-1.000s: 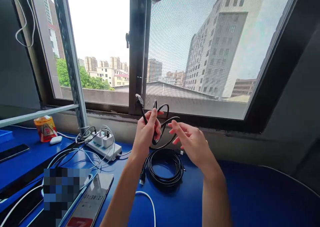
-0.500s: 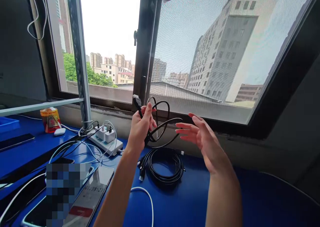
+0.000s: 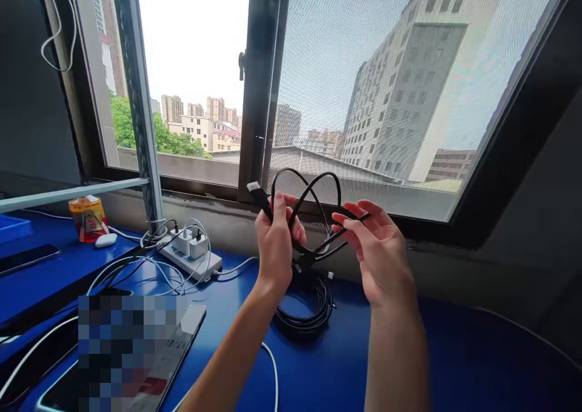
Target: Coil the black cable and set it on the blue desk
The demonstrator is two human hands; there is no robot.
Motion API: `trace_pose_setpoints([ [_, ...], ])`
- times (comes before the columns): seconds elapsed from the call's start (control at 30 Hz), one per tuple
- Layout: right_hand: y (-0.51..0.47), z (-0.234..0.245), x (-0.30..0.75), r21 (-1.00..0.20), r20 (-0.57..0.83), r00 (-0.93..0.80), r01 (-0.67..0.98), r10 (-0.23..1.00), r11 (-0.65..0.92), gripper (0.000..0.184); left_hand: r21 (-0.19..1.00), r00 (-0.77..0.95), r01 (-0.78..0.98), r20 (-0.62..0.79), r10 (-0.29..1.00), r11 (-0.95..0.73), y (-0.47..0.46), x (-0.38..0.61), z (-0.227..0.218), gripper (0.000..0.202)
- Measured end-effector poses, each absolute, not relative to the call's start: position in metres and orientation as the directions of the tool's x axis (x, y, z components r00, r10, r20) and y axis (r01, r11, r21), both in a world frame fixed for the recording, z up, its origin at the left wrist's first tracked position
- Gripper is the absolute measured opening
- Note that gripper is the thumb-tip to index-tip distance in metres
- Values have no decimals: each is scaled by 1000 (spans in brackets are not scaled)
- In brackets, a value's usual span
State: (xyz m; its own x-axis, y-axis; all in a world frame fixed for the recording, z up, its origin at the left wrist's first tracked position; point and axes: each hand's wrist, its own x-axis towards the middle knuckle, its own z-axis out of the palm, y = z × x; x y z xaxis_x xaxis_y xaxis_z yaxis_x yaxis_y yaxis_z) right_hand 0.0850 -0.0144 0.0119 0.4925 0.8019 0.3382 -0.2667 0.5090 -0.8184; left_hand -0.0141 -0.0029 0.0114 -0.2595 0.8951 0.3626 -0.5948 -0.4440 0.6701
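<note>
My left hand (image 3: 276,242) grips a black cable (image 3: 318,185) just below its plug end (image 3: 255,189), which sticks up and to the left. Two loops of the cable arch above my hands in front of the window. My right hand (image 3: 375,247) pinches a strand of the same cable between thumb and fingers. The remaining length hangs down to a black coil (image 3: 305,315) lying on the blue table (image 3: 454,357) under my hands.
A white power strip (image 3: 190,257) with chargers and white cords sits to the left. A phone (image 3: 179,339) lies at the near left, another dark phone (image 3: 27,257) further left. An orange container (image 3: 88,217) and a white earbud case (image 3: 105,240) stand by the window frame (image 3: 254,97).
My right hand has moved in from open air and taken hold of a cable strand. The loops have been lifted higher and wider. My left hand keeps its grip.
</note>
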Motion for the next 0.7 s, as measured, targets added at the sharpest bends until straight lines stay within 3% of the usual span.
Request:
trace_pose_setpoints([
  [0.1, -23, 18, 92, -792, 272, 543, -342, 794, 505, 44, 614, -323, -623, 361, 875, -484, -2, -13, 11, 31],
  [0.3, -31, 23, 92, -743, 217, 620, -396, 754, 539, 48, 599, -295, -618, 423, 857, -508, 0, -12, 5, 33],
  [0.5, -37, 26, 103, -709, 156, 681, -427, 715, 562, 44, 737, 19, -359, 619, 785, -573, 12, -35, 6, 39],
  [0.6, -43, 26, 120, -728, 171, 693, -390, 700, 564, 45, 711, -57, -243, 668, 742, -660, 19, -48, 7, 37],
  [0.7, -50, 23, 138, -786, 209, 672, -316, 710, 530, 45, 693, -217, -262, 636, 741, -671, 22, -54, 9, 34],
])
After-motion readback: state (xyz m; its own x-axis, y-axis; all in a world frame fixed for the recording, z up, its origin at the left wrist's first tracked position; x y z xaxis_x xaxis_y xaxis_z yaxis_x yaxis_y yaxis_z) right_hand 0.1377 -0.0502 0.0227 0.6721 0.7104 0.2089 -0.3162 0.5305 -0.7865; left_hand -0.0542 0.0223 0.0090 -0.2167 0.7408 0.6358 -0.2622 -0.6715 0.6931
